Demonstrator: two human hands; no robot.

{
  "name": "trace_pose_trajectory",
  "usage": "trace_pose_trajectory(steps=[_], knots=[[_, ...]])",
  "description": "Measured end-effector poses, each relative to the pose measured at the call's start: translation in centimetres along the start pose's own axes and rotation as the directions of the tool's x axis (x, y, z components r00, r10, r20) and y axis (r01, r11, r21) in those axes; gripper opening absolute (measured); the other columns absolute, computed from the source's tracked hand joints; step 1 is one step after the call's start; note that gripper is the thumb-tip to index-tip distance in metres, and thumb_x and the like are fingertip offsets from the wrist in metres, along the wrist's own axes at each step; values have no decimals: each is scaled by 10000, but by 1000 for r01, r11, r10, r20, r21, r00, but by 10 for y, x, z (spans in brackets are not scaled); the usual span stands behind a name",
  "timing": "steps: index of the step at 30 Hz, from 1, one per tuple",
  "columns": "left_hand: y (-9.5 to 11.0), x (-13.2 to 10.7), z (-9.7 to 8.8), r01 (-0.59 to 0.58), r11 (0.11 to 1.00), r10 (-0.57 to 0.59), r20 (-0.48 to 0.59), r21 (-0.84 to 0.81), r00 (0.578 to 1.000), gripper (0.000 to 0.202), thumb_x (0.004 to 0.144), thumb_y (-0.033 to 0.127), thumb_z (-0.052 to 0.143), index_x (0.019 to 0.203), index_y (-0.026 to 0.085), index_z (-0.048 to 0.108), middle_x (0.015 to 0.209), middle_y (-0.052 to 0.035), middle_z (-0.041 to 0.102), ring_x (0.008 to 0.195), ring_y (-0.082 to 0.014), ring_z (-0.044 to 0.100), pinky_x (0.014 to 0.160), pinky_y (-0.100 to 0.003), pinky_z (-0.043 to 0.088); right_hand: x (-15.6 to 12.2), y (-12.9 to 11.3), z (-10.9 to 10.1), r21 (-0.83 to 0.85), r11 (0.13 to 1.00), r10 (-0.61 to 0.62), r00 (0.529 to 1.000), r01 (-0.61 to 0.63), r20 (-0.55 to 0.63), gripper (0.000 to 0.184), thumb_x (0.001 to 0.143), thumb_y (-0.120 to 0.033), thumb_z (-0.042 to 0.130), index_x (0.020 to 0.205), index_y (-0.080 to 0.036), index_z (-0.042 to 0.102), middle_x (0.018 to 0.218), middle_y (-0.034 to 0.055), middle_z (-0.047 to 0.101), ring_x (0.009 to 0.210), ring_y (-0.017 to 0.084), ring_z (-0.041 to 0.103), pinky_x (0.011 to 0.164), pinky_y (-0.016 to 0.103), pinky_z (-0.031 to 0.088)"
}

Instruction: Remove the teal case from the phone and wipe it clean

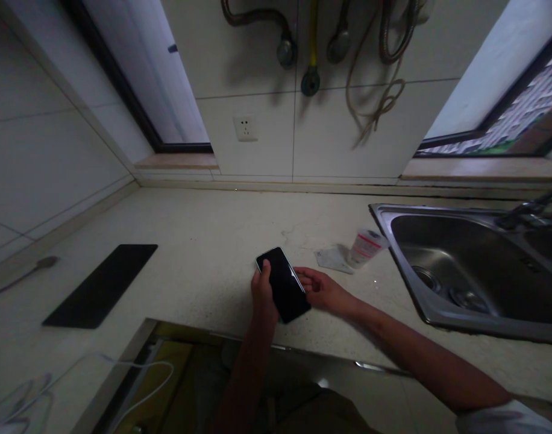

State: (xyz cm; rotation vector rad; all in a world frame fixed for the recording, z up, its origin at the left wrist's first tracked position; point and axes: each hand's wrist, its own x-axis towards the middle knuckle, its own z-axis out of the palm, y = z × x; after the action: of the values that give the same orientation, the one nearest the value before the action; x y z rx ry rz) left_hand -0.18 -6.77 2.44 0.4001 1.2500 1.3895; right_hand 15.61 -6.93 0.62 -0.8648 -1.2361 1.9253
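Observation:
A black smartphone (285,283) with a dark screen is held just above the pale countertop (203,241). My left hand (262,295) is wrapped round its left edge, thumb lying on the screen. My right hand (321,289) grips the phone's right edge with curled fingers. Both forearms reach in from the lower edge of the view.
A steel sink (466,265) with a tap (529,211) sits at the right. A small white bottle (366,246) and a flat packet (332,259) lie beside it. A black mat (102,284) lies left, a white cable (140,374) hangs near the front. Hoses (375,90) and a socket (245,128) are on the wall.

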Motion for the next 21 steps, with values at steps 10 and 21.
trace_pose_trajectory(steps=[10,21], knots=[[-11,22,-4,65,998,-63,124,-14,990,701,529,684,830,897,128,615,710,-31,648,613,-177,626,624,-314,515,-10,2,4,-340,940,-5,998,-14,-56,456,577,-118,569,1027,-190,548,827,-22,612,746,158,564,608,242,416],[4,23,-11,511,859,-491,325,26,808,477,832,582,636,842,106,649,676,-113,676,620,-253,664,681,-404,559,-18,-5,3,-305,952,44,993,-8,111,371,614,-113,622,920,-218,442,767,-68,501,661,93,477,551,201,338]])
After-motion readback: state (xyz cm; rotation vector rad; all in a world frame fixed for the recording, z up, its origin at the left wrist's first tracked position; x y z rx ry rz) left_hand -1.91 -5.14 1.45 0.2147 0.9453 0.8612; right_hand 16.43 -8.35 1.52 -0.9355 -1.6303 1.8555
